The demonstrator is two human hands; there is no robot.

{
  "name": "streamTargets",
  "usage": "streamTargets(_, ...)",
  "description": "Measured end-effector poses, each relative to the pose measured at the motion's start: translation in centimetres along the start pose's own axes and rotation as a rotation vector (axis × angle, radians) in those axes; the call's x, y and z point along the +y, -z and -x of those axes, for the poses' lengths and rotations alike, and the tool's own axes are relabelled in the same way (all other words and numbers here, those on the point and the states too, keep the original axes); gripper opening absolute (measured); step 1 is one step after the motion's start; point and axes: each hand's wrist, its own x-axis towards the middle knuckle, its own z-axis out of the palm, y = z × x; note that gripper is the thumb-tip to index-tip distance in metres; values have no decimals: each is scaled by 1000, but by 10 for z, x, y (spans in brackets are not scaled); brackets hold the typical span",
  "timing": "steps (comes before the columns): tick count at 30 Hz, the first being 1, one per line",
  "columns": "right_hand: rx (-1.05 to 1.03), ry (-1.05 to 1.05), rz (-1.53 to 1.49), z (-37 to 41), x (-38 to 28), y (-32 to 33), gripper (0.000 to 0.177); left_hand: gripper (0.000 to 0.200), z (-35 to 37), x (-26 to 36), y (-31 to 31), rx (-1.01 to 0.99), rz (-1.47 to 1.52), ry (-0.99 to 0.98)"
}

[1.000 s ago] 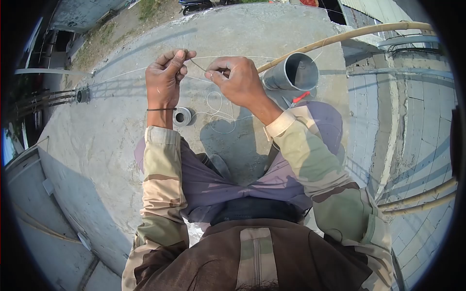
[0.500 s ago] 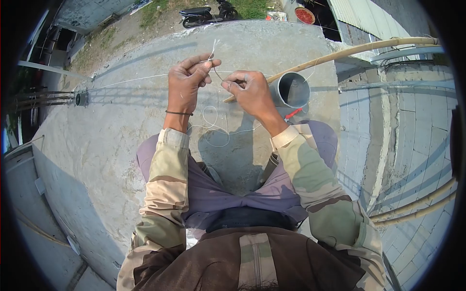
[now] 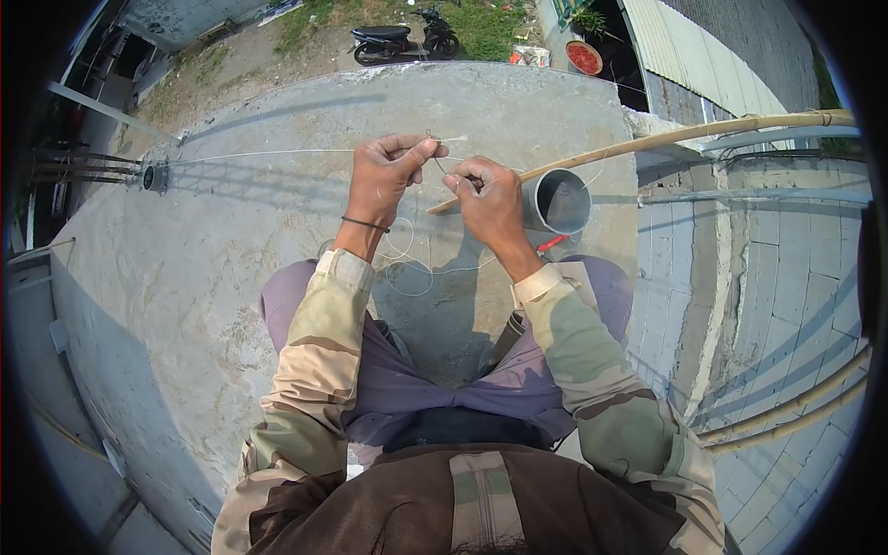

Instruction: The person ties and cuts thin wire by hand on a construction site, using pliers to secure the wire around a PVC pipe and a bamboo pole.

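My left hand [image 3: 387, 178] pinches a thin dark wire [image 3: 438, 166] between thumb and fingertips. The frayed end of a white string [image 3: 455, 139] sticks out to the right past those fingers. Close by, my right hand [image 3: 493, 208] has its thumb and fingers closed at the lower part of the same wire. The exact grip is partly hidden by the fingers. Loose string [image 3: 409, 279] lies in loops on the concrete below my hands. An open-ended grey cylinder [image 3: 583, 218] is just right of my right hand, with a red-handled tool [image 3: 553, 243] in front.
A bamboo pole [image 3: 647, 144] runs from behind the cylinder to the upper right. The string stretches left to another cylinder [image 3: 154, 178] beside several rods. The concrete slab [image 3: 277, 120] ends at the back, before a parked motorbike [image 3: 403, 43]; a block surface [image 3: 768, 277] lies right.
My left hand has moved right and slightly down, nearer my right hand. The string's frayed end has swung from pointing up to pointing right. The view has shifted a little.
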Motion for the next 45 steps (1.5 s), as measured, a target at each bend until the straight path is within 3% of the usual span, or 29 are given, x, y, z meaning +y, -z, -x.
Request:
streamTargets(2, 4, 9, -14, -3, 2, 1, 10, 24, 0, -5, 0, -65, -69, 0)
streamTargets(8, -70, -21, -90, -10, -3, 2, 11, 29, -5, -4, 2, -15, 96, -46)
streamTargets(18, -101, 2, -70, -12, 0, -3, 13, 36, -10, -6, 17, 16, 120, -8)
streamTargets(34, -84, 9, -81, -16, -5, -8, 12, 15, -12, -7, 23, 54, 91, -4)
streamTargets(37, -146, -103, -7, -10, -2, -4, 14, 15, -15, -10, 27, 100, 18, -48)
streamTargets(39, 164, 288, 195, -5, 6, -3, 18, 17, -24, -22, 38, 251, -175, -208)
streamTargets(41, 245, 395, 348, 16, 7, 6, 23, 19, -49, -35, 64, 435, -353, -401)
streamTargets(43, -160, 381, 433, 49, 35, 16, 20, 20, -57, -29, 75, 520, -376, -483)
streamTargets(45, -550, -6, 609, 79, 85, 16, 19, 20, -53, 1, 75, 638, 13, -351)
